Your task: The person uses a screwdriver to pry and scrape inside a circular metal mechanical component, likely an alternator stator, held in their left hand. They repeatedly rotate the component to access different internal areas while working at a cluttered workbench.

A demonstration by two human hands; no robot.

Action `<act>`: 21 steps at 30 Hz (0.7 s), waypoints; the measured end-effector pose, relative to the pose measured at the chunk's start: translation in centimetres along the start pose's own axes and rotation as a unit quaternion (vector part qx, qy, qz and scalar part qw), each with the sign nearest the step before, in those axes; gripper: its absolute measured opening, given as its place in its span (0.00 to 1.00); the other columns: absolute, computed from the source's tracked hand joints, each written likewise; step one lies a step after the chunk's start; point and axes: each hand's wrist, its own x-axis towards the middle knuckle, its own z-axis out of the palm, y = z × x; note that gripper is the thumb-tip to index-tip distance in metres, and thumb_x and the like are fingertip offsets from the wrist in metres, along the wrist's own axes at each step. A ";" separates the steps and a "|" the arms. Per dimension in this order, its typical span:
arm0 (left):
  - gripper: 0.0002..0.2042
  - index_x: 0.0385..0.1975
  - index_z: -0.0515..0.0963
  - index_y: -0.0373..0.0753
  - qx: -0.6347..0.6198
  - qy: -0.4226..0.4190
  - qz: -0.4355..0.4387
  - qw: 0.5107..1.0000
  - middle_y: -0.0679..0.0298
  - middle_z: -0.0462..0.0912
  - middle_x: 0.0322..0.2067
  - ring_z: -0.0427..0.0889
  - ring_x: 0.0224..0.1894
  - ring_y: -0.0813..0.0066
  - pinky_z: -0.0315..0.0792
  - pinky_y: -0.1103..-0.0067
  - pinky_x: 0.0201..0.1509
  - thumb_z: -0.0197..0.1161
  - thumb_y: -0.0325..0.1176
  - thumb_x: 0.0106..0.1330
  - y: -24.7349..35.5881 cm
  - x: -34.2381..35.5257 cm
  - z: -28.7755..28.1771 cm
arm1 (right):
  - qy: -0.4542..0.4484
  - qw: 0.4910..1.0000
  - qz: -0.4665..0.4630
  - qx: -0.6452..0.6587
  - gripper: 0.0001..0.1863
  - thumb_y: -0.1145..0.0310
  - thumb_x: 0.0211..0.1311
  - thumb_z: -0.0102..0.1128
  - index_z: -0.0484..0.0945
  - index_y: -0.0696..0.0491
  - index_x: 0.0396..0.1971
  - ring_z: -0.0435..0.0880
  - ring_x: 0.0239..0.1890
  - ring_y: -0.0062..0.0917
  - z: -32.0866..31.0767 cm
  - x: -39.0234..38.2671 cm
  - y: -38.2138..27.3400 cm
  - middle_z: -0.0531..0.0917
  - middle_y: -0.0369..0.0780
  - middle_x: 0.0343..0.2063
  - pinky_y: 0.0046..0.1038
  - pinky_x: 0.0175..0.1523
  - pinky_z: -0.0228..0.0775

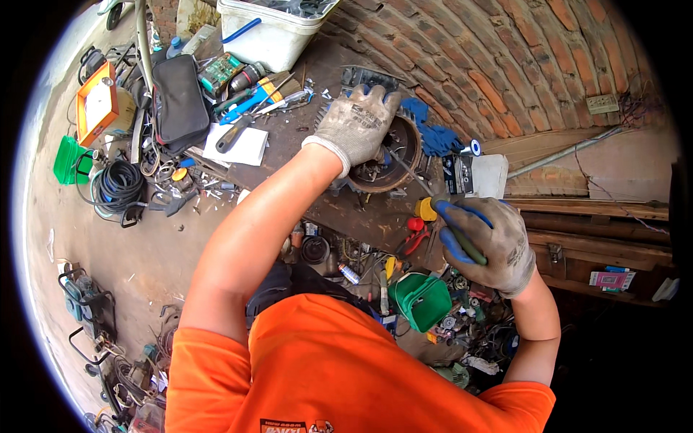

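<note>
A round, dark metal housing, which looks like a motor body with an open hollow, rests on the brown workbench. My left hand, in a grey-and-blue work glove, grips its far left rim, with the fingertips partly hidden. In my gloved right hand is a screwdriver, its dark green handle wrapped by the fingers. The slim shaft slants up and left into the hollow of the housing. Where its tip touches inside is hard to make out.
Blue gloves lie right of the housing, by the brick wall. Red-handled pliers sit near my right hand. Farther left are a white bucket, a black case and a screwdriver on paper. A green bin stands below.
</note>
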 end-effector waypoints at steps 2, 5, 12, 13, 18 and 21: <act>0.43 0.64 0.69 0.39 0.003 0.011 0.003 1.000 0.53 0.77 0.53 0.79 0.57 0.51 0.80 0.64 0.54 0.81 0.37 0.43 0.1 -0.1 0.3 | 0.006 1.000 -0.004 -0.010 0.24 0.73 0.50 0.74 0.82 0.53 0.50 0.86 0.34 0.38 0.1 -0.2 0.0 0.85 0.45 0.39 0.37 0.40 0.77; 0.42 0.63 0.70 0.39 0.008 0.033 0.002 0.999 0.53 0.77 0.53 0.79 0.56 0.51 0.80 0.63 0.54 0.81 0.36 0.44 0.0 -0.2 0.9 | -0.010 1.000 0.012 -0.012 0.24 0.73 0.50 0.74 0.82 0.53 0.51 0.86 0.34 0.38 -0.1 -0.3 -0.4 0.84 0.45 0.40 0.37 0.39 0.77; 0.41 0.63 0.70 0.40 0.027 0.037 0.005 0.999 0.53 0.78 0.53 0.80 0.55 0.52 0.81 0.64 0.53 0.80 0.35 0.45 0.0 -0.5 0.9 | 0.000 0.999 -0.019 -0.028 0.22 0.70 0.51 0.73 0.81 0.57 0.48 0.84 0.31 0.38 0.0 0.5 -1.3 0.82 0.44 0.34 0.37 0.35 0.77; 0.41 0.63 0.70 0.40 0.028 0.038 0.005 0.999 0.54 0.78 0.53 0.80 0.55 0.52 0.81 0.65 0.53 0.80 0.35 0.45 0.0 -0.6 0.9 | -0.003 0.999 -0.023 -0.032 0.21 0.70 0.52 0.73 0.81 0.57 0.48 0.84 0.31 0.38 0.0 0.6 -1.4 0.82 0.44 0.34 0.37 0.35 0.77; 0.35 0.59 0.72 0.39 0.005 0.077 0.020 0.997 0.53 0.78 0.48 0.80 0.52 0.53 0.82 0.64 0.49 0.78 0.33 0.47 0.3 -0.7 1.2 | -0.004 0.998 -0.029 -0.051 0.21 0.69 0.52 0.73 0.81 0.57 0.47 0.85 0.32 0.38 0.2 0.2 -1.7 0.82 0.45 0.34 0.37 0.36 0.77; 0.35 0.59 0.72 0.39 0.021 0.069 0.014 0.997 0.53 0.78 0.48 0.80 0.53 0.53 0.81 0.64 0.50 0.78 0.33 0.47 0.3 -0.7 1.1 | -0.006 0.998 -0.030 -0.057 0.21 0.69 0.52 0.74 0.81 0.57 0.47 0.85 0.32 0.39 0.1 0.3 -1.7 0.82 0.45 0.34 0.37 0.36 0.78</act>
